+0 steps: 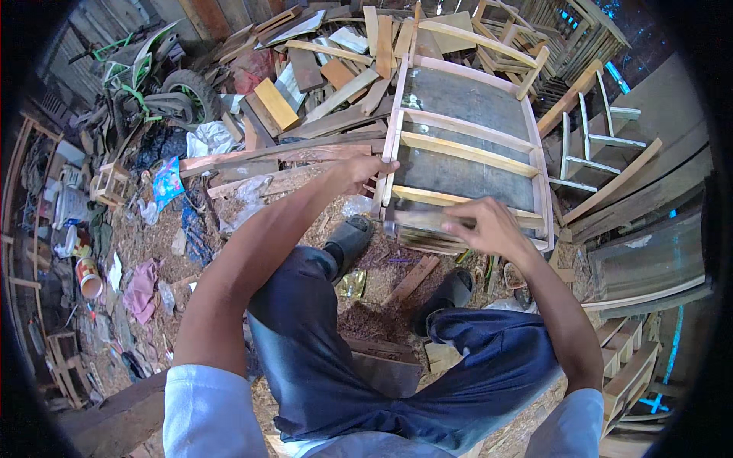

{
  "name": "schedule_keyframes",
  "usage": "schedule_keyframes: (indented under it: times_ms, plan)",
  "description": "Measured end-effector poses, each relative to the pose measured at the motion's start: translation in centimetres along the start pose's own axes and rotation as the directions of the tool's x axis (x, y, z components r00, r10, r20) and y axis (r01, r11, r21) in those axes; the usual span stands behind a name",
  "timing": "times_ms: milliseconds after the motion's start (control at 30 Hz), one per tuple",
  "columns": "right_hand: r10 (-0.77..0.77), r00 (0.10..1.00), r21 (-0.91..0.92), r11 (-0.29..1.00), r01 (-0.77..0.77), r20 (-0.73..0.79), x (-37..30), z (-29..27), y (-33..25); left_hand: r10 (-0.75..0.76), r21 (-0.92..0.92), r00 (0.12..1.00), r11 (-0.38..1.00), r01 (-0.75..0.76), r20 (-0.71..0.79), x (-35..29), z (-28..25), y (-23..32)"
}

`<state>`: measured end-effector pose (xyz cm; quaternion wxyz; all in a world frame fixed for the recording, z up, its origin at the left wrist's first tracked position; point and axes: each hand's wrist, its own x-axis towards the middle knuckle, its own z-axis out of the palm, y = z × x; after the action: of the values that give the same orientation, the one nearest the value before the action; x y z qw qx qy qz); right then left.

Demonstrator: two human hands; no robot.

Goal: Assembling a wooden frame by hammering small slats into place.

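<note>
A wooden frame (458,116) with pale slats over a dark panel stands before me, tilted. At its left side rail is my left hand (365,172), fingers closed on the rail's edge; whether a small piece is also pinched there I cannot tell. My right hand (485,227) is wrapped round the handle of a hammer (418,217), smeared by motion, over the frame's near end. The hammer's grey head points left, close to the rail's near corner and below my left hand.
Scrap boards (336,84) lie heaped beyond the frame. A green and white motorbike (145,84) stands at the far left. Wood shavings (229,267) cover the floor, with a pink cloth (140,291) and plastic bags. White wooden racks (588,145) lean at the right.
</note>
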<state>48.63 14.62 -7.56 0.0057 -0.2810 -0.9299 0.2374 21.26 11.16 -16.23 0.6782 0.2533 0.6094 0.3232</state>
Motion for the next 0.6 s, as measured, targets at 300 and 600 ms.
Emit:
schedule_keyframes:
  times_ms: [300,600]
  plan:
    - [0.112,0.994,-0.014,0.994,-0.112,0.017,0.2,-1.4,-0.1,-0.059,-0.008,0.998,0.998,0.059,0.011,1.3,0.0,0.1]
    - [0.036,0.999,0.006,0.999,-0.036,-0.012,-0.4,-1.1,1.1,-0.065,0.010,0.997,0.998,0.065,-0.037,1.5,-0.3,0.2]
